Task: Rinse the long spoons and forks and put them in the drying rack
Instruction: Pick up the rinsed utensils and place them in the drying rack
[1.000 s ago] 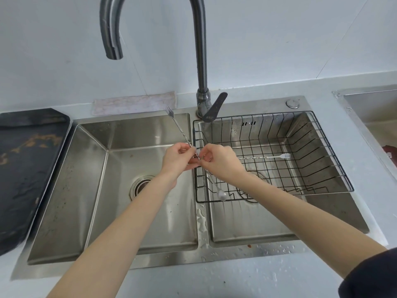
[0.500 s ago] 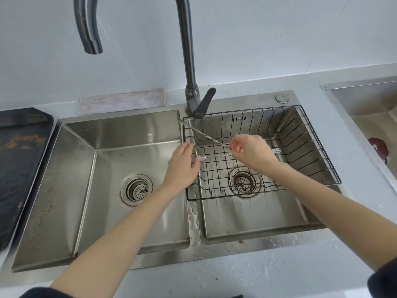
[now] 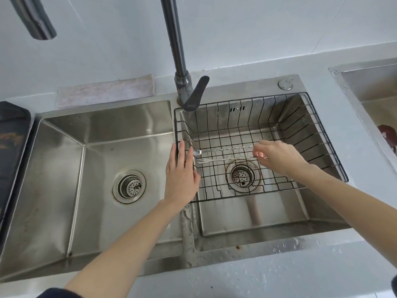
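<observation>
A black wire drying rack (image 3: 312,143) sits in the right basin. Two long twisted-handle utensils lie side by side on its floor. The farther one shows a spoon end (image 3: 197,152) at the left. The nearer one shows fork tines (image 3: 200,161) at the left. My right hand (image 3: 279,157) is inside the rack, fingertips pinched on the right end of the fork's handle. My left hand (image 3: 182,175) lies flat with fingers straight over the rack's left rim and the divider between the basins, holding nothing.
The tall faucet (image 3: 175,39) and its dark lever (image 3: 196,93) stand behind the divider. The left basin (image 3: 64,168) has a drain strainer (image 3: 129,186). A dark tray (image 3: 10,143) lies at far left and a cloth (image 3: 105,91) lies behind. Another sink (image 3: 373,87) is at far right.
My right hand carried the long fork from above the divider down into the rack, beside the other utensil. My left hand let go of it and flattened on the rack's rim.
</observation>
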Action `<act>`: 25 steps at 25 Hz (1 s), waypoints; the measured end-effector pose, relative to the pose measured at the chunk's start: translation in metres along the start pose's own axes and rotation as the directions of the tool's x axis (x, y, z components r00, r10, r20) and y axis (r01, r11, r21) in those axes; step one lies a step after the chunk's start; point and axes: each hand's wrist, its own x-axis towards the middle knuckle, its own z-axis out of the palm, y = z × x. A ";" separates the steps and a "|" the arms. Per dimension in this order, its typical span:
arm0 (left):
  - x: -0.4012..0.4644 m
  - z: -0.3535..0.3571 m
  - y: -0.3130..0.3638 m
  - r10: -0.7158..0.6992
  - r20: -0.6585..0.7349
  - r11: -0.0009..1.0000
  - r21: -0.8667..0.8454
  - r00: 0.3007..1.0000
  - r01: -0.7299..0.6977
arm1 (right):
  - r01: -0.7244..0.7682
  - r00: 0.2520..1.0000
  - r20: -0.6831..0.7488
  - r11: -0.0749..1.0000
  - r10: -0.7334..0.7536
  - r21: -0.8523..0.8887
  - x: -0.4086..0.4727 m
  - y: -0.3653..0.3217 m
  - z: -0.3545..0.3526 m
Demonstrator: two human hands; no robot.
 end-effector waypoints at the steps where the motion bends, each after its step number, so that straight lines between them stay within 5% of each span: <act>1: 0.000 0.001 0.000 0.005 -0.019 1.000 -0.002 1.000 -0.005 | 0.003 1.000 0.018 1.000 -0.002 -0.009 0.000 0.000 0.004; 25: 0.000 0.002 -0.001 0.000 -0.023 0.999 0.043 1.000 0.001 | -0.064 0.992 0.107 0.997 0.067 -0.032 0.008 -0.012 0.023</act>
